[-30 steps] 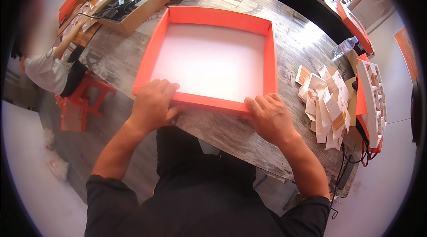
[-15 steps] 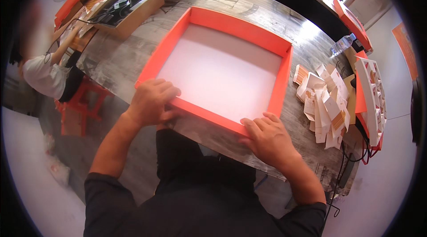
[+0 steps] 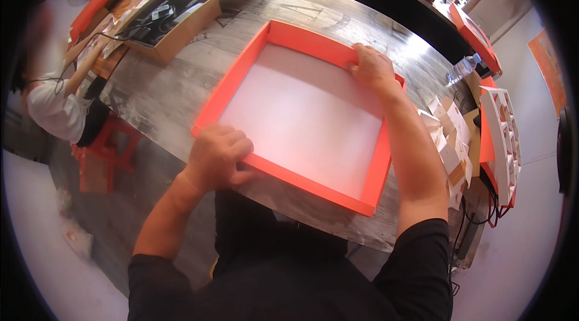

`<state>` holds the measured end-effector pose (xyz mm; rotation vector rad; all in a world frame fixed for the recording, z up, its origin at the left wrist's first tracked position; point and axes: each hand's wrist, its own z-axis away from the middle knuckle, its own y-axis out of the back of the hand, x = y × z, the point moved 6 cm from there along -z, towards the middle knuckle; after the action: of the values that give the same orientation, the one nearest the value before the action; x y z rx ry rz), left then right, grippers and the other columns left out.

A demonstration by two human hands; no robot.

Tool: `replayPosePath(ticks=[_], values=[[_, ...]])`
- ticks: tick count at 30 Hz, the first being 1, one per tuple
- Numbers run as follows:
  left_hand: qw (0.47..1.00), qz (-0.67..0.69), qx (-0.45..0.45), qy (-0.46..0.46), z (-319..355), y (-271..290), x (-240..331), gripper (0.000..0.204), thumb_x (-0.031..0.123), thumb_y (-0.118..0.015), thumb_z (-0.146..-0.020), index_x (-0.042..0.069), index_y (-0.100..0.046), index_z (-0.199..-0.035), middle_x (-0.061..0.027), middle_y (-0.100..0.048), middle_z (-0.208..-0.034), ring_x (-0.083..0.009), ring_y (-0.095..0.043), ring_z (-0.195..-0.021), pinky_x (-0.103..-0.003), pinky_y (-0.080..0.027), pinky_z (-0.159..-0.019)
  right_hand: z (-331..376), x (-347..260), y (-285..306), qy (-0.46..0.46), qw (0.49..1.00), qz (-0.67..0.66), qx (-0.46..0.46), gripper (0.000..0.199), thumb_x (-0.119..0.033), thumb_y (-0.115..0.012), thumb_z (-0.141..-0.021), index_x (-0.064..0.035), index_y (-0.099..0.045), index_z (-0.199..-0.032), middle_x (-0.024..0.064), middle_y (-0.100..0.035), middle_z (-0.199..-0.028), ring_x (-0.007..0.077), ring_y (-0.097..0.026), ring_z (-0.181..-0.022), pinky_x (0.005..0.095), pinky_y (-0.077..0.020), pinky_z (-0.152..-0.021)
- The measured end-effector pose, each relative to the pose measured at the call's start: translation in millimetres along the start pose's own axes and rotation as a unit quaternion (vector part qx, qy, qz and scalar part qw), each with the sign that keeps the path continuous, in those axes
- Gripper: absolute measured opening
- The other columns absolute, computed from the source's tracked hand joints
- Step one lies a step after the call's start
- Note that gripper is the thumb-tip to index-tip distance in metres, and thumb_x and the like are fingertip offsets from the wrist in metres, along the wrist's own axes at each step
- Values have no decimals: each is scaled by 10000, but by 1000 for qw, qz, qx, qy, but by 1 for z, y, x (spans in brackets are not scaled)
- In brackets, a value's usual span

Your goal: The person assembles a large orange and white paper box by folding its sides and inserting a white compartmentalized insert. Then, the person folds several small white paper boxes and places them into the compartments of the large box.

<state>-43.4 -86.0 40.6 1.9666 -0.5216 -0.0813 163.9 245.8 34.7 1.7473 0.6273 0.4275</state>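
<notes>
A large shallow orange box tray (image 3: 283, 34) with a white inside lies turned at an angle on the grey wooden table (image 3: 181, 80). My left hand (image 3: 217, 153) grips its near left corner, fingers curled over the rim. My right hand (image 3: 374, 68) reaches across and holds the far right corner, with the forearm lying over the tray's right side.
Small white and tan cartons (image 3: 449, 140) are piled at the table's right edge beside a white divider insert (image 3: 503, 140) in an orange tray. An open cardboard box (image 3: 169, 19) stands at the far left. Another person (image 3: 54, 104) sits at the left by an orange stool (image 3: 102, 155).
The tray has turned clockwise on the table. My right hand left the near edge and moved to the far right corner; my left hand stayed on the near left corner.
</notes>
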Motion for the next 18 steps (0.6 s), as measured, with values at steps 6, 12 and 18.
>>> replayPosePath(ticks=[6, 12, 18], values=[[1000, 4, 6, -1, 2, -1, -2, 562, 613, -853, -711, 108, -611, -747, -38, -587, -724, -262, -607, -676, -398, -447, -665, -14, -10, 2, -9, 998, 8, -59, 279, -264, -760, -918, -54, -724, -1099, 177, -773, -1092, 395, -720, -1106, 478, -553, -991], [1000, 3, -1, 10, 1, -4, -1, 542, 593, -851, -700, 121, -586, -719, -32, -564, -713, -248, -594, -667, -387, -439, -658, -27, -19, -15, 23, 998, 16, -50, 295, -263, -756, -920, -46, -699, -1111, 175, -765, -1132, 392, -721, -1121, 484, -555, -980], [999, 20, -32, 12, -6, -2, -2, 456, 476, -894, -634, 156, -600, -771, -16, -578, -761, -235, -612, -725, -381, -463, -712, -92, -104, -34, 76, 995, -28, -62, 362, -254, -749, -919, -60, -700, -1220, 195, -747, -1228, 372, -701, -1205, 482, -561, -1009]])
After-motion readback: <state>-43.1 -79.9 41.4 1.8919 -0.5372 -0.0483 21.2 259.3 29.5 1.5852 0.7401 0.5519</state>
